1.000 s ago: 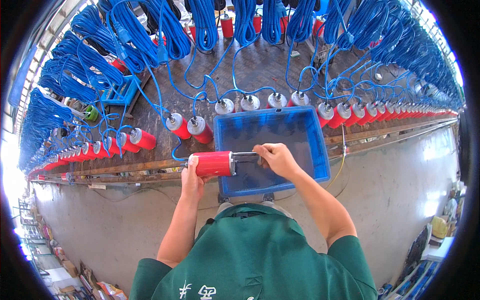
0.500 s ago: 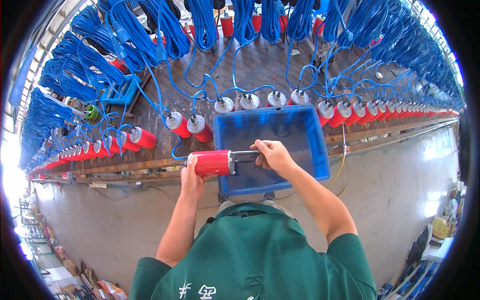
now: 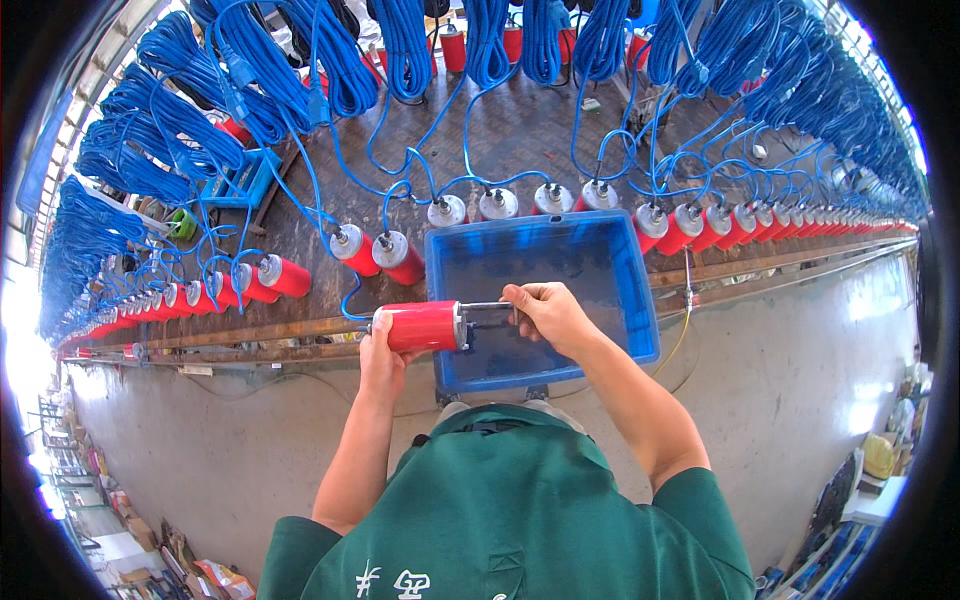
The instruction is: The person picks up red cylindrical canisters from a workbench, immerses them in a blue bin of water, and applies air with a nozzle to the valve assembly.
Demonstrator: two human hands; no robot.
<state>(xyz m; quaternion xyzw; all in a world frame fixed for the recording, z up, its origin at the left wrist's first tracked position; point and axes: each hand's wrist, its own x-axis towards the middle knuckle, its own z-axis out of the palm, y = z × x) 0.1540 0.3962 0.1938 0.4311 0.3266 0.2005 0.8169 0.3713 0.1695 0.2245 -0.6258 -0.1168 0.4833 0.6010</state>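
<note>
My left hand [image 3: 384, 358] is wrapped round a red cylinder [image 3: 420, 327] lying sideways over the near left part of a blue bin. Its metal end cap faces right. My right hand [image 3: 545, 315] pinches the right end of a slim metal rod tool [image 3: 487, 305]. The rod's left end meets the upper edge of the end cap. Fingers partly cover the tool's grip, so its full shape is hidden. Below the rod, a second dark, short piece sticks out from the cap. Below my hands stands the blue bin [image 3: 648, 300] with dark liquid in it.
Similar red cylinders [image 3: 682, 228] with metal caps line the front of the brown worktable [image 3: 480, 130], joined to blue cables. Coiled blue cables [image 3: 405, 50] hang along the back. A small blue crate [image 3: 245, 190] is at the left. A thin yellow hose [image 3: 684, 335] hangs right of the bin.
My right hand has turned slightly at the rod's end, its fingers shifting position. The cylinder stays nearly where it was in my left hand.
</note>
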